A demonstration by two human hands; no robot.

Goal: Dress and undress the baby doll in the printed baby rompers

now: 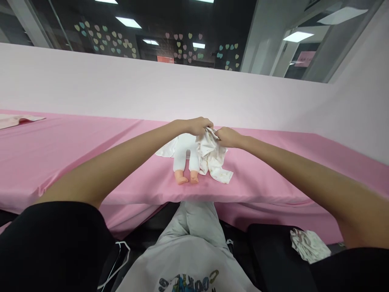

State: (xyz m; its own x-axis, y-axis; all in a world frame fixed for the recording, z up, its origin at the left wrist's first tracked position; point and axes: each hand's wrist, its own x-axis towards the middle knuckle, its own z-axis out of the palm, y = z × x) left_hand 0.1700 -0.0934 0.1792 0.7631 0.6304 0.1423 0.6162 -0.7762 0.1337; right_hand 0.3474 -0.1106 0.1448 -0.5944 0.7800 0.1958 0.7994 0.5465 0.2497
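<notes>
A baby doll lies on the pink-covered table, its white-clad legs [181, 152] and bare feet [193, 177] pointing toward me. My arms hide its upper body. Beside its legs hangs a crumpled white baby garment [211, 151] with small prints, its lower end resting on the table. My left hand [199, 125] is closed on the top of this garment. Just to the right, my right hand [228, 137] also pinches its upper edge. More white cloth [167, 149] spreads out at the doll's left side in the picture.
The pink sheet [121, 178] covers the table up to a white wall [152, 91]. A pale folded cloth [18, 120] lies at the far left. At lower right, a crumpled white cloth [310, 245] rests on a black chair [276, 251]. A white cable [123, 259] is at lower left.
</notes>
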